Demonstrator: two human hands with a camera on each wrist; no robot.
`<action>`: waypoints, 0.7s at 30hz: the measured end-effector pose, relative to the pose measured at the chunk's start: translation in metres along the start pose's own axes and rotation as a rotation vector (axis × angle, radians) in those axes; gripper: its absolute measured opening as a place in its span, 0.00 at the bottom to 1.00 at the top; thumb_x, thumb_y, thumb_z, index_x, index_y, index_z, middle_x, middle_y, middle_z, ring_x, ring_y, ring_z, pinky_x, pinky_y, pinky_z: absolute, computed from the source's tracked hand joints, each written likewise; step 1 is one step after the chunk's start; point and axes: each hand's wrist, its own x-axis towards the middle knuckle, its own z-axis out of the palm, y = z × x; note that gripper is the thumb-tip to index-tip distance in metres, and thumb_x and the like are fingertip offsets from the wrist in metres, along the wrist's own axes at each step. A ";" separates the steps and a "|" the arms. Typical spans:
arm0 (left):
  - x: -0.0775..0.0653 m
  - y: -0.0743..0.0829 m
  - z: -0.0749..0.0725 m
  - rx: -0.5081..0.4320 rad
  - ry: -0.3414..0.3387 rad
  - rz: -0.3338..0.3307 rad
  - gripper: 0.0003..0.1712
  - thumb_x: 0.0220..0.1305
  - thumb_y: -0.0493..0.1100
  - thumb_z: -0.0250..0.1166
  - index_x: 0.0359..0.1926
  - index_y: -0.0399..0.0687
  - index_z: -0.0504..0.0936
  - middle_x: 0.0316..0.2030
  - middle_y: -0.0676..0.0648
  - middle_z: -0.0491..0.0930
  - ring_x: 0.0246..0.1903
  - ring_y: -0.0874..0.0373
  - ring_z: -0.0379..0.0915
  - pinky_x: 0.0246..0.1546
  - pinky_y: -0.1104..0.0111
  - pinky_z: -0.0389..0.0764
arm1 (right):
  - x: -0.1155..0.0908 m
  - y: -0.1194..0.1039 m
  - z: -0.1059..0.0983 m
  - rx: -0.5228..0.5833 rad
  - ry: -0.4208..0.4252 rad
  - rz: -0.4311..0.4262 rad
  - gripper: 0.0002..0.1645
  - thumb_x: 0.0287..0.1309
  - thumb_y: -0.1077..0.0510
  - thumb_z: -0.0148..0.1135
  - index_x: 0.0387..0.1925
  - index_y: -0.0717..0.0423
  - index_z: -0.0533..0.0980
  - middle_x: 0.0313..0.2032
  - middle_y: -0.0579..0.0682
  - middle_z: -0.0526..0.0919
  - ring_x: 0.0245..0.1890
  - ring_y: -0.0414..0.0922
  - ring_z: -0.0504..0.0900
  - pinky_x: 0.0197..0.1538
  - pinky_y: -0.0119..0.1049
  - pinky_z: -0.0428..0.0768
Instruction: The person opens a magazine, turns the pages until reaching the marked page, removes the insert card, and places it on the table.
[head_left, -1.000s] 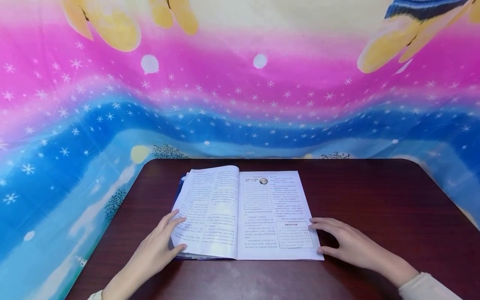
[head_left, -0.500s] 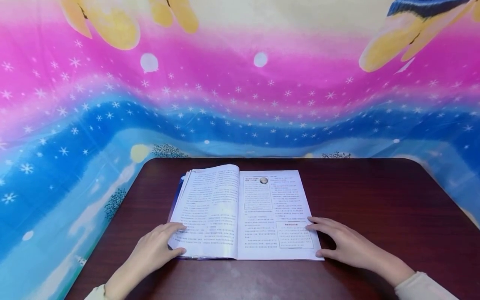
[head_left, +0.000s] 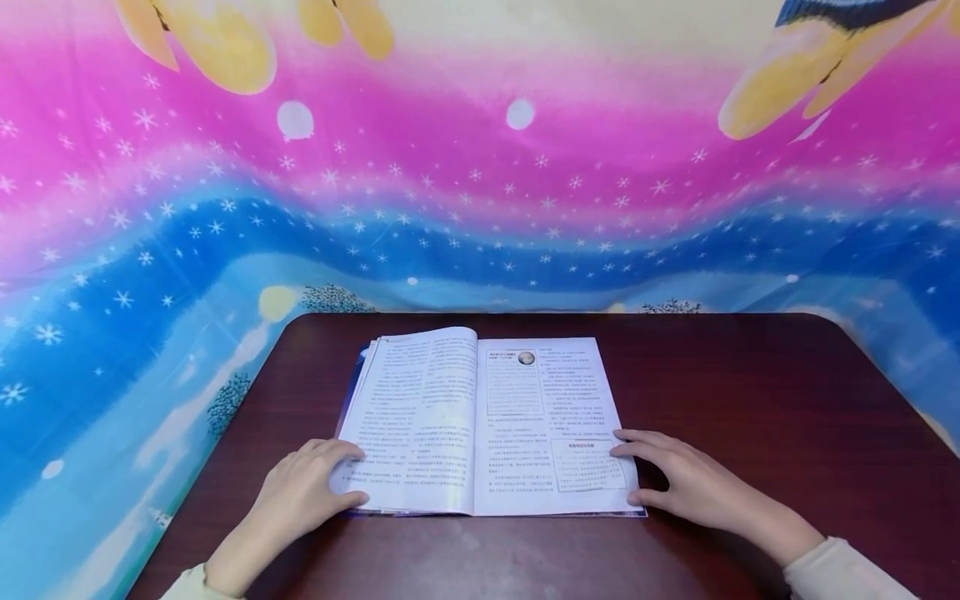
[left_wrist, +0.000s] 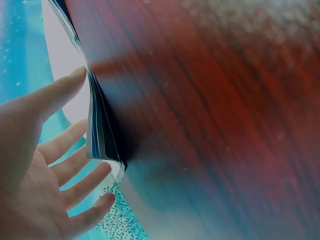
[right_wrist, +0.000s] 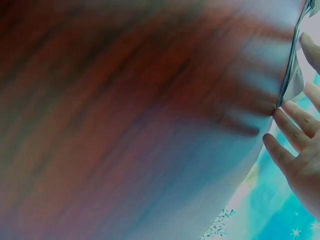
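Observation:
An open magazine (head_left: 551, 425) lies on the dark wooden table, its printed pages facing up and its left page bowed near the spine. At its lower left edge my left hand (head_left: 300, 487) rests with thumb and fingertips on the page. The left wrist view shows that hand's fingers (left_wrist: 85, 187) spread and loosely bent beside the stacked page edges. Along the lower right edge, my right hand (head_left: 697, 483) touches the page with its thumb and fingertips. In the right wrist view its fingers (right_wrist: 295, 130) are spread along the magazine's edge.
The table (head_left: 757, 383) has rounded far corners and a glossy top. Behind it hangs a colourful cloth (head_left: 465, 150) with snowflakes, which also runs down the left and right sides.
My left hand has drawn slightly lower along the left page, its fingers closer together, and that page lies flatter at its lower left corner. The right hand stays nearly still.

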 end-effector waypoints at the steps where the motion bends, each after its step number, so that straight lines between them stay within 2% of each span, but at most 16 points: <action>1: 0.000 0.000 0.000 -0.006 -0.006 -0.002 0.29 0.43 0.59 0.80 0.45 0.54 0.84 0.50 0.47 0.83 0.53 0.44 0.75 0.50 0.45 0.75 | 0.000 0.000 0.000 0.001 0.006 -0.001 0.31 0.49 0.48 0.77 0.56 0.48 0.80 0.64 0.49 0.75 0.63 0.52 0.73 0.57 0.53 0.75; 5: -0.001 0.002 -0.001 -0.014 -0.016 -0.008 0.29 0.43 0.59 0.80 0.45 0.53 0.84 0.51 0.46 0.82 0.54 0.43 0.75 0.51 0.44 0.74 | 0.002 0.001 -0.002 0.009 0.022 -0.006 0.30 0.50 0.48 0.77 0.55 0.48 0.80 0.62 0.49 0.76 0.62 0.52 0.74 0.56 0.53 0.75; 12: 0.000 0.004 0.000 0.000 0.004 0.008 0.29 0.43 0.56 0.81 0.47 0.53 0.85 0.51 0.46 0.82 0.54 0.44 0.75 0.50 0.45 0.75 | 0.005 0.002 -0.004 0.030 0.031 -0.006 0.28 0.52 0.45 0.75 0.54 0.46 0.80 0.60 0.49 0.78 0.60 0.51 0.75 0.57 0.53 0.76; 21: 0.000 0.017 0.000 0.011 0.028 0.052 0.26 0.44 0.53 0.81 0.47 0.54 0.84 0.49 0.50 0.83 0.50 0.50 0.77 0.48 0.50 0.78 | 0.013 -0.004 -0.010 0.050 0.070 0.011 0.24 0.51 0.50 0.77 0.50 0.44 0.81 0.58 0.48 0.79 0.60 0.51 0.75 0.57 0.53 0.76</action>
